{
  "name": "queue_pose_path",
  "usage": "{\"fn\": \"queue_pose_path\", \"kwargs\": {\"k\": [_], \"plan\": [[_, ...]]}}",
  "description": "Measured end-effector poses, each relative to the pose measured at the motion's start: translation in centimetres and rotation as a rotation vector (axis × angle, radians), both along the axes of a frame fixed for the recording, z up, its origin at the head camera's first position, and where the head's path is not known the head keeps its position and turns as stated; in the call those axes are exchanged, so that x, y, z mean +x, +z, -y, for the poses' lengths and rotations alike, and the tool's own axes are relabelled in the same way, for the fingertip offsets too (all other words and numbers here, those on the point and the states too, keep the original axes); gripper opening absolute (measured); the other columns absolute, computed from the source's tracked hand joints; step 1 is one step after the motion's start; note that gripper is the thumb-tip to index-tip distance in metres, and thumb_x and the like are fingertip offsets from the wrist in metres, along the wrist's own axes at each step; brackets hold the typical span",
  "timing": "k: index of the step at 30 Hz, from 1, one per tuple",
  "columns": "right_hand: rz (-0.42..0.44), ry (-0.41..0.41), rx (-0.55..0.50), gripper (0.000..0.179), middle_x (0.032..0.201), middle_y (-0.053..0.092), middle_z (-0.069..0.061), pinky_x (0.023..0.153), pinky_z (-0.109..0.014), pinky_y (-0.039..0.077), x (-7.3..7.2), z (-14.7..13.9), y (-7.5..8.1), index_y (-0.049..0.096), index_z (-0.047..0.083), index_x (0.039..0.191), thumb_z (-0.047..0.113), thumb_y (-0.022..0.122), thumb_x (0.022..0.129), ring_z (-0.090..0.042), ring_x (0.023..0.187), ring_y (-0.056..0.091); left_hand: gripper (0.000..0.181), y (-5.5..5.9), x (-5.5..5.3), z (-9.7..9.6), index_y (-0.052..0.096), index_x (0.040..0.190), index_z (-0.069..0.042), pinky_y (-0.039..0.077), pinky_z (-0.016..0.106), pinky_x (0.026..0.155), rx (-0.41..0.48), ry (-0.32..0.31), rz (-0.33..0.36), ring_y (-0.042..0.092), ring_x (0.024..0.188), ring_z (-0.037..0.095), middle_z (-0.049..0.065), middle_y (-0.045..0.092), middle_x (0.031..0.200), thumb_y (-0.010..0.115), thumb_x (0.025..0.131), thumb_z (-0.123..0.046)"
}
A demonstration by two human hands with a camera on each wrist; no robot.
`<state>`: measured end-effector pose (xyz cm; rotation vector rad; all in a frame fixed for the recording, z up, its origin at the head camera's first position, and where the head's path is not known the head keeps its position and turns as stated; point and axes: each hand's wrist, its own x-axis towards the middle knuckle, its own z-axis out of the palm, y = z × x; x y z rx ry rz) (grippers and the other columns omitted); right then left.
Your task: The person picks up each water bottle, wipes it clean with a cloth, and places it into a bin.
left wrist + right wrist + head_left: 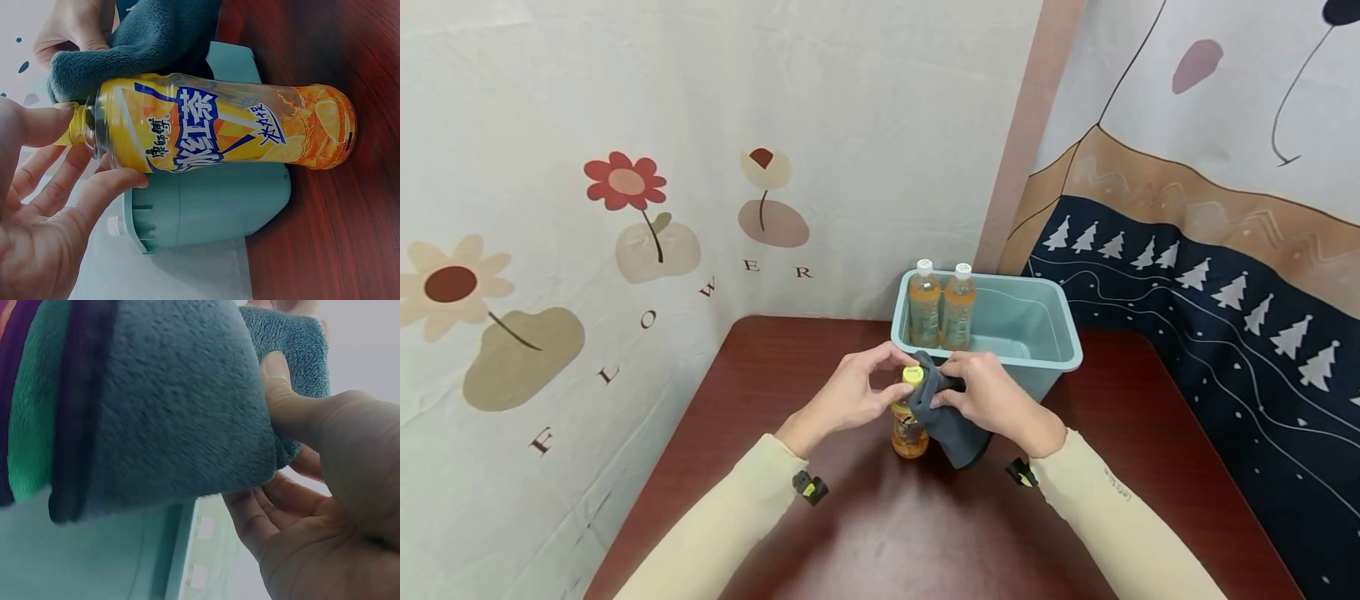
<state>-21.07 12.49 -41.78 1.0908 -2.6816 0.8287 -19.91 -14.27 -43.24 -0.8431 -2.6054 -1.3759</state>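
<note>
A bottle of iced tea (910, 435) with a yellow cap (913, 375) stands upright on the table, its colourful label showing in the left wrist view. My left hand (853, 393) holds it near the neck, thumb and fingers around the upper part. From the other side, my right hand (996, 398) pinches a dark grey fuzzy cloth (953, 429) against the bottle just below the cap. The rest of that cloth (181, 406) hangs down beside the bottle and covers part of its right side.
Behind my hands a light blue plastic tub (1041, 364) stands at the back of the dark red table (820, 517). Inside its left end are two white-capped bottles, one left (924, 312) and one right (957, 315). A printed fabric wall (865, 125) rises beyond the table.
</note>
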Motion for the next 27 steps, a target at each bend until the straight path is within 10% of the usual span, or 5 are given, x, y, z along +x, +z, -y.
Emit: {"fn": "queue_pose_path", "kwargs": {"k": [16,27], "plan": [[0.026,0.001,0.021,0.024,0.109,0.086,-0.008,0.083,-0.036,0.071,-0.4,-0.5,-2.4,0.09,0.005,0.118,0.003,0.096,0.095,-0.025,0.106,0.084,0.031,0.1,0.0,0.1,0.077,0.133,-0.023,0.067,0.046,0.116,-0.024,0.016,-0.004,0.08,0.136,0.021,-0.003,0.084,0.135,0.088,0.106,-0.013],[0.076,0.052,0.185,0.011,0.087,0.079,-0.006,0.064,-0.025,0.054,-1.8,0.5,-7.5,0.086,0.004,0.098,-0.005,0.092,0.094,-0.017,0.076,0.076,0.031,0.0,0.1,0.1,0.076,0.135,-0.021,0.067,0.046,0.114,-0.029,0.004,-0.012,0.08,0.136,0.021,-0.001,0.083,0.137,0.087,0.107,-0.013]]}}
